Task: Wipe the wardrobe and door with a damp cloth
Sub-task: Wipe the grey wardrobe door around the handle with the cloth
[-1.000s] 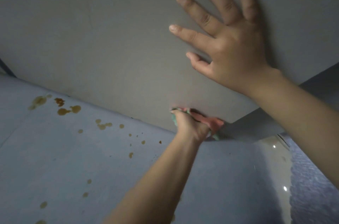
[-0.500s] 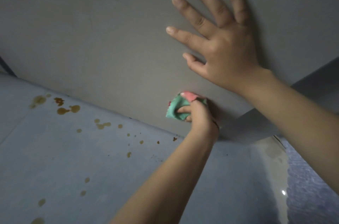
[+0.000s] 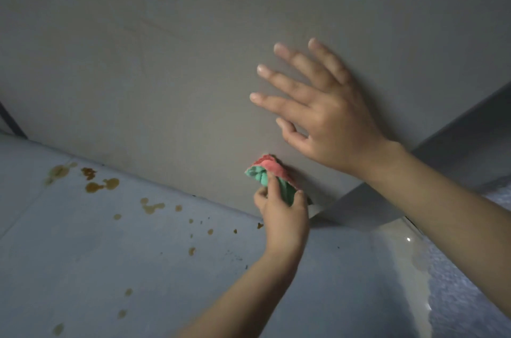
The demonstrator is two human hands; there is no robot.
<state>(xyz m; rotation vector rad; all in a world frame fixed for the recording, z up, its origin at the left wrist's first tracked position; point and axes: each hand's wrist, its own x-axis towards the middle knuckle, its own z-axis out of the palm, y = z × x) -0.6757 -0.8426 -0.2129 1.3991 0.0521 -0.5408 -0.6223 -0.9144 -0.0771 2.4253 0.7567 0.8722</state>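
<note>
Brown stains (image 3: pixel 95 181) are seen on the blue floor (image 3: pixel 83 268), left. The bunched pink-green cloth (image 3: pixel 269 175), gripped by left hand (image 3: pixel 282 216) fingers, has been lifted from the panel's bottom edge onto the grey wardrobe panel (image 3: pixel 166 61); an upward wiping stroke seems begun. Right hand (image 3: pixel 326 119), fingers spread flat, has been lowered on the panel.

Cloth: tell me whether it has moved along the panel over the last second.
Yes. The cloth, gripped by the left hand, has climbed from the grey panel's bottom edge up onto its face.

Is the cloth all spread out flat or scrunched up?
Scrunched up. The cloth is bunched into pink and green folds, pinched in the left hand against the grey panel.
</note>
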